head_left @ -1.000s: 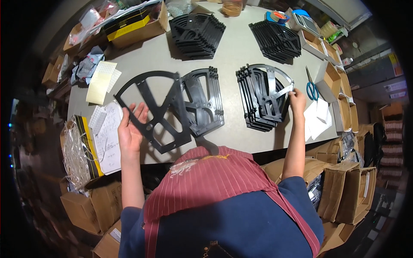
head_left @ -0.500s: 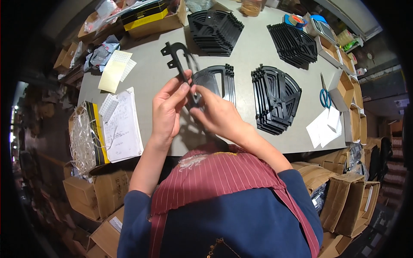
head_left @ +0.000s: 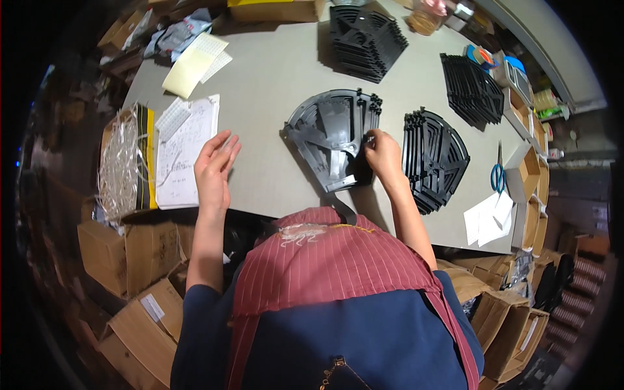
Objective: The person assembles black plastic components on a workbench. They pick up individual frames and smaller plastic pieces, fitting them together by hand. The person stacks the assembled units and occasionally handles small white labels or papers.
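I'm holding the right edge of a stack of glossy black, fan-shaped frames (head_left: 322,131); they're lying flat, curved rim facing far left, narrow end near.

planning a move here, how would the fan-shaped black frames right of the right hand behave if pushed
The fan-shaped black frames might slide apart, since their stacked edges are staggered. Each looks fairly stiff, keeping a clean curved outline, and probably light for its size, given the open gaps.

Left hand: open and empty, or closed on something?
Open and apparently empty. The left hand has its fingers loosely apart, with nothing visible between them, and is clear of the black frames.
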Action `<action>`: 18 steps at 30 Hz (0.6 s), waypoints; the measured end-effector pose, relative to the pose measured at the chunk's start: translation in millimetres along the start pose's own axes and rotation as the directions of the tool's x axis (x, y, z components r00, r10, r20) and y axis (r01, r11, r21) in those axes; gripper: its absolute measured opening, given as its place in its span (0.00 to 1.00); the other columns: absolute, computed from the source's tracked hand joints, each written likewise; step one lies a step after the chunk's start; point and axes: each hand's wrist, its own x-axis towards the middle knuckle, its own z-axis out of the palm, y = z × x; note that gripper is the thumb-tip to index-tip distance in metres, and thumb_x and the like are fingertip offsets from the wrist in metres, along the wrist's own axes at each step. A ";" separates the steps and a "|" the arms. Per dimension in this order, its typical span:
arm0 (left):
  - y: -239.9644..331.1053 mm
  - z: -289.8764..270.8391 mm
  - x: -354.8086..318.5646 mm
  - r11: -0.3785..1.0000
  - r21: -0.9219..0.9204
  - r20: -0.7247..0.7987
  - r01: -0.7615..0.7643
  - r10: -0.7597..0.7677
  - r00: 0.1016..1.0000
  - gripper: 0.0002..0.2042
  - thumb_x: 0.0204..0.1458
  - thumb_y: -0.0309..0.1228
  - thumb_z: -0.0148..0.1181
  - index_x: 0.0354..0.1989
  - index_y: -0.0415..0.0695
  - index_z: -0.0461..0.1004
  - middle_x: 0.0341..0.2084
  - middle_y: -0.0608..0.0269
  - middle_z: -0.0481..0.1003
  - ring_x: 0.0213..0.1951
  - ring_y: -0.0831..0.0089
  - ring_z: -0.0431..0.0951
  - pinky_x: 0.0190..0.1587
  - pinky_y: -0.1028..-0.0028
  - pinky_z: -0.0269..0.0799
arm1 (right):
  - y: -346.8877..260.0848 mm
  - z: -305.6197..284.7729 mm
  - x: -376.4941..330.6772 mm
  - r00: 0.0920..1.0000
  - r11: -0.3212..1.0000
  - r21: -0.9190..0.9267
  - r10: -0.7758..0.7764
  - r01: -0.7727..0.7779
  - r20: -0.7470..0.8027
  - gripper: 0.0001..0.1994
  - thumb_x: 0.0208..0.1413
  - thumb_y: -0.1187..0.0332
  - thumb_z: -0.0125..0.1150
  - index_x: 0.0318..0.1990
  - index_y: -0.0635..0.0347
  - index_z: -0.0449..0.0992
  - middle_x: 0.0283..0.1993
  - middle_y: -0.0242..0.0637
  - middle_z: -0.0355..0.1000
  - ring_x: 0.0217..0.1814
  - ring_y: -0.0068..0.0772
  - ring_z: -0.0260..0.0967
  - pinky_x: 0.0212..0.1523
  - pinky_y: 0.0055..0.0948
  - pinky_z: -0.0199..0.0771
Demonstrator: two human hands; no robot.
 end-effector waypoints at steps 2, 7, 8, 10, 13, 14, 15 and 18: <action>-0.9 -24.5 -8.6 1.000 0.005 -0.080 -0.011 0.012 0.997 0.19 0.64 0.23 0.51 0.61 0.27 0.64 0.59 0.44 0.67 0.65 0.52 0.67 0.70 0.59 0.64 | -4.4 1.0 1.3 0.999 0.999 -0.035 -0.028 0.027 -0.040 0.10 0.55 0.67 0.58 0.40 0.61 0.80 0.38 0.51 0.77 0.42 0.57 0.76 0.47 0.48 0.74; -19.2 -87.6 -38.2 0.998 0.018 -0.321 -0.068 0.070 0.944 0.19 0.64 0.25 0.53 0.61 0.29 0.65 0.59 0.45 0.68 0.62 0.54 0.71 0.67 0.59 0.66 | -24.0 8.6 17.1 0.994 0.974 -0.224 0.047 -0.024 0.100 0.20 0.62 0.51 0.59 0.35 0.63 0.78 0.33 0.52 0.79 0.40 0.56 0.77 0.41 0.49 0.75; -27.6 -104.1 -46.3 0.998 0.012 -0.366 -0.065 0.065 0.928 0.19 0.63 0.25 0.54 0.60 0.29 0.66 0.59 0.46 0.69 0.62 0.54 0.72 0.67 0.60 0.66 | -22.6 12.5 23.6 0.993 0.961 -0.275 0.052 -0.022 0.105 0.21 0.60 0.49 0.59 0.37 0.62 0.78 0.35 0.52 0.79 0.42 0.57 0.78 0.42 0.48 0.75; -38.1 -132.9 -65.5 0.999 0.002 -0.475 -0.050 0.045 0.879 0.18 0.62 0.25 0.56 0.59 0.29 0.68 0.57 0.47 0.70 0.60 0.57 0.74 0.65 0.62 0.67 | -3.1 18.5 38.2 0.989 0.927 -0.373 0.087 -0.037 0.118 0.21 0.59 0.49 0.59 0.39 0.61 0.79 0.38 0.52 0.80 0.45 0.57 0.78 0.44 0.47 0.76; -54.6 -184.5 -104.3 0.999 -0.008 -0.674 -0.033 0.019 0.738 0.18 0.60 0.22 0.58 0.57 0.30 0.70 0.54 0.49 0.73 0.56 0.62 0.76 0.60 0.66 0.72 | 19.0 17.1 48.1 0.988 0.930 -0.367 0.052 0.005 0.146 0.21 0.58 0.51 0.59 0.40 0.63 0.81 0.34 0.52 0.80 0.40 0.50 0.81 0.41 0.43 0.78; -68.3 -211.3 -122.7 0.999 -0.014 -0.732 -0.038 0.016 0.681 0.17 0.59 0.22 0.58 0.57 0.31 0.70 0.52 0.50 0.74 0.54 0.63 0.77 0.59 0.66 0.73 | 42.6 19.8 48.9 0.996 0.955 -0.295 0.016 0.012 0.093 0.23 0.59 0.48 0.60 0.35 0.65 0.80 0.27 0.49 0.78 0.28 0.41 0.80 0.32 0.39 0.78; -85.9 -239.0 -142.6 0.999 -0.018 -0.782 -0.042 0.012 0.623 0.17 0.59 0.21 0.58 0.56 0.32 0.71 0.51 0.52 0.74 0.53 0.64 0.77 0.58 0.66 0.74 | 48.1 13.2 47.6 0.994 0.928 -0.372 0.020 0.023 0.110 0.25 0.59 0.47 0.60 0.32 0.66 0.79 0.23 0.46 0.77 0.20 0.35 0.76 0.24 0.36 0.75; -176.2 -336.7 -224.1 0.984 0.077 -0.940 0.160 0.018 0.341 0.16 0.58 0.25 0.60 0.54 0.36 0.73 0.45 0.56 0.76 0.50 0.62 0.77 0.53 0.65 0.74 | 32.8 4.7 44.7 0.970 0.893 -0.445 0.160 -0.063 0.183 0.22 0.59 0.49 0.60 0.36 0.63 0.79 0.35 0.52 0.79 0.40 0.54 0.79 0.39 0.49 0.75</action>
